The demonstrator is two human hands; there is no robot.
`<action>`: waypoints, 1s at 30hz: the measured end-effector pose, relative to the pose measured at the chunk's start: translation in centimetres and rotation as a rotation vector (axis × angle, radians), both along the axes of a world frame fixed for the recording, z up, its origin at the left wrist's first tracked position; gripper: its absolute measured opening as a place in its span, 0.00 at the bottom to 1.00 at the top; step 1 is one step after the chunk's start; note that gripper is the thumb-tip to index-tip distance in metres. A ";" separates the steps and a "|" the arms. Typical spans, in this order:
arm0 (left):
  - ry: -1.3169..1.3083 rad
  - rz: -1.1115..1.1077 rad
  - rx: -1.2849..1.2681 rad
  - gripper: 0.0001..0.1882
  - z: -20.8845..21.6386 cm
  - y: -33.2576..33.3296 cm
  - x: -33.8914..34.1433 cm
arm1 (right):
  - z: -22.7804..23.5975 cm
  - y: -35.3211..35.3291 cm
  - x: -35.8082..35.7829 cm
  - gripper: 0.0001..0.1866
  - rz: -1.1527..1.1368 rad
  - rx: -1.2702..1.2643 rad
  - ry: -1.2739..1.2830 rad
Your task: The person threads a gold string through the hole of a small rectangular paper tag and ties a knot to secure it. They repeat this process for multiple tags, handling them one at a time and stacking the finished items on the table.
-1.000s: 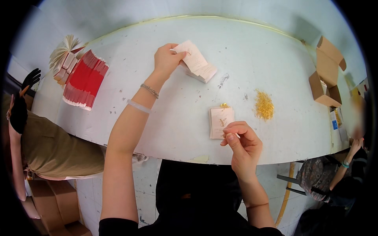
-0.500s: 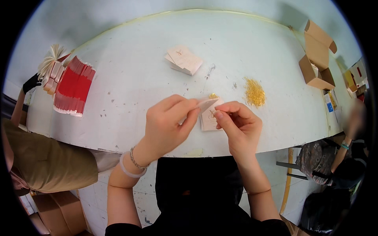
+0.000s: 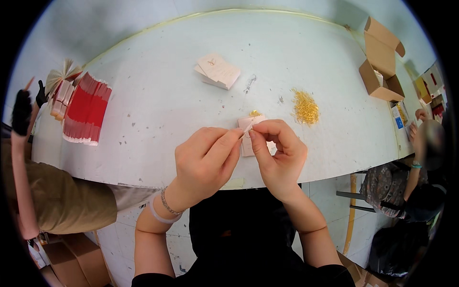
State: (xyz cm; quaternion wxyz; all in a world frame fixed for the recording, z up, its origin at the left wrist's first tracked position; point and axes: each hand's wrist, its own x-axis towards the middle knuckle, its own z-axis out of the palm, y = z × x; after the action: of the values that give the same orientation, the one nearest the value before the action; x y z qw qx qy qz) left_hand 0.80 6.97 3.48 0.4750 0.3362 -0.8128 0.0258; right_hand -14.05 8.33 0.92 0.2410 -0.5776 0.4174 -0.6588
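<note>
My left hand (image 3: pixel 205 160) pinches a small pale pink card (image 3: pixel 248 125) between thumb and fingers, holding it tilted above the table. At the card's right edge, the thumb and forefinger of my right hand (image 3: pixel 282 158) are pressed together; whatever is between them is too small to make out. Under my fingers lies a stack of similar pink cards (image 3: pixel 246 149), partly hidden. A small gold bit (image 3: pixel 255 113) shows just behind it. Farther back sits another loose stack of pink cards (image 3: pixel 219 71), the top one bearing a thin gold bow. Right of it is a pile of short gold pieces (image 3: pixel 305 107).
Red-and-white bundled paper pieces (image 3: pixel 87 110) stand at the table's left, beside a co-worker's black-gloved hands (image 3: pixel 22 112). An open cardboard box (image 3: pixel 382 83) is at the far right. Another person's hand (image 3: pixel 417 136) is at the right edge.
My right hand has moved up to meet the card in my left hand, and their fingertips are now close together. At the left, a co-worker's gloved hand has risen into view.
</note>
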 end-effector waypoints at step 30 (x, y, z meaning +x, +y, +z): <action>-0.125 -0.041 0.089 0.15 0.4 0.6 0.4 | 2.0 -1.5 -3.2 0.01 0.258 0.282 0.027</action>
State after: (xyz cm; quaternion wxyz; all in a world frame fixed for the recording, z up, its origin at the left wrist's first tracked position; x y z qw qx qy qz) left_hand 1.25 7.58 3.91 0.4084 0.3382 -0.8479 0.0008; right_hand -17.23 6.83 2.92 0.3968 -0.5955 0.4313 -0.5496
